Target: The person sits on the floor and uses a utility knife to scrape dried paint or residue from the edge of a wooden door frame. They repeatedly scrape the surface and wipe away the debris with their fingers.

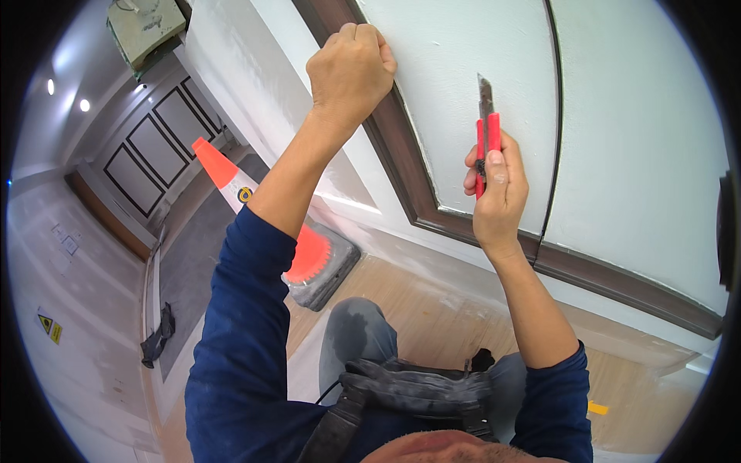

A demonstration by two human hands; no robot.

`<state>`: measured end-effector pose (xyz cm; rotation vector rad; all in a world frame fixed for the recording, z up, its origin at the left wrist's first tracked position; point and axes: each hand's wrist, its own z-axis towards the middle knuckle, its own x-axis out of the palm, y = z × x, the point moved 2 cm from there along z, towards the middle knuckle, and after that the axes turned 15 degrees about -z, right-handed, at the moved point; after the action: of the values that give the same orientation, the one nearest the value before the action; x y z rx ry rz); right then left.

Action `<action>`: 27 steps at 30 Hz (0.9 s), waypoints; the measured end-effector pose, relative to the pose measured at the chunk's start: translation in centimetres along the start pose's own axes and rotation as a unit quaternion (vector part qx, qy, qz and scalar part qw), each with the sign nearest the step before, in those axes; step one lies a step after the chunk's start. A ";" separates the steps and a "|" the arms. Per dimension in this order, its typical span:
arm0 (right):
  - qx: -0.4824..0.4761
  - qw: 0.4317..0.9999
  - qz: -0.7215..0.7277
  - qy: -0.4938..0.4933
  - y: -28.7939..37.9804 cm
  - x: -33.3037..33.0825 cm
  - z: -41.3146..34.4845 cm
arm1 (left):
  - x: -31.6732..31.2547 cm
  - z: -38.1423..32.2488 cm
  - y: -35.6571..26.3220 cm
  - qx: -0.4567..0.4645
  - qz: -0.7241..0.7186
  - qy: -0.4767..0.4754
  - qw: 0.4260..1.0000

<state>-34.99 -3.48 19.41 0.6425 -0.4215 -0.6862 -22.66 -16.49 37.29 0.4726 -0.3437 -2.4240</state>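
My right hand [501, 185] grips a red snap-off utility knife [488, 133], its blade extended and pointing up, in front of a white wall panel [463, 52]. Dark brown wooden moulding [399, 150] frames the panel. My left hand [352, 66] is closed in a fist at the moulding's left upright; its fingertips are hidden, so whether it holds anything cannot be told. A thin dark vertical strip [557, 116] runs right of the knife and meets the lower moulding. White residue lines the panel's edge along the moulding.
An orange and white traffic cone [310, 254] on a black base stands left of my knees. A black bag-like item [159, 335] lies by the far-left wall. A dusty greenish box [147, 29] is at the upper left. Yellow tape [597, 408] marks the wooden floor [428, 307].
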 end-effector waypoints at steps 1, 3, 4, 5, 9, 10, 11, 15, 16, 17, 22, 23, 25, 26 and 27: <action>0.008 1.000 -0.002 -0.006 0.4 -0.2 0.1 | 0.0 -0.5 0.1 -0.015 -0.037 0.009 0.999; 0.003 1.000 -0.021 -0.011 1.0 -0.6 0.4 | -0.2 -1.9 0.1 -0.096 -0.124 0.040 0.987; -0.017 0.999 -0.042 -0.015 1.1 -0.9 0.7 | -0.7 -3.0 -0.4 -0.161 -0.175 0.061 0.969; -0.036 0.997 -0.064 -0.021 1.2 -1.1 1.0 | -1.0 -4.2 -0.8 -0.223 -0.227 0.082 0.945; -0.094 0.987 -0.127 -0.031 1.5 -1.6 2.5 | -0.7 -7.1 -0.9 -0.310 -0.275 0.048 0.909; -0.047 0.991 -0.125 -0.010 2.7 -1.6 2.1 | -0.6 -7.3 -0.8 -0.302 -0.284 0.002 0.910; 0.001 0.992 -0.123 0.012 3.3 -1.5 1.8 | -0.6 -6.8 -0.3 -0.240 -0.264 -0.054 0.933; -0.110 0.953 -0.282 -0.013 4.2 -1.9 4.2 | 1.8 -2.0 1.1 -0.110 -0.249 -0.179 0.945; -0.158 0.937 -0.310 -0.027 4.8 -1.5 5.2 | 1.7 -0.9 1.6 -0.106 -0.255 -0.178 0.945; -0.206 0.917 -0.338 -0.044 5.6 -1.0 6.3 | 1.7 -0.2 1.6 -0.093 -0.210 -0.209 0.951; -0.360 0.765 -0.526 -0.090 9.4 0.6 11.8 | 4.6 -2.6 0.6 -0.124 -0.189 -0.199 0.954; -0.370 0.734 -0.563 -0.084 9.9 1.0 12.8 | 5.3 -4.3 0.1 -0.139 -0.195 -0.183 0.954; -0.413 0.686 -0.595 -0.076 10.3 1.3 14.5 | 5.9 -8.1 -2.4 -0.183 -0.285 -0.183 0.923; -0.428 0.668 -0.605 -0.069 10.4 1.6 15.2 | 5.4 -10.1 -3.4 -0.199 -0.296 -0.178 0.917; -0.442 0.650 -0.615 -0.062 10.4 1.8 15.6 | 5.4 -11.1 -3.9 -0.215 -0.309 -0.170 0.911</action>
<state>-37.65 -4.81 38.00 -0.1974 0.3629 -2.0836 -24.11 -18.32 24.57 -0.0647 0.2491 -3.0869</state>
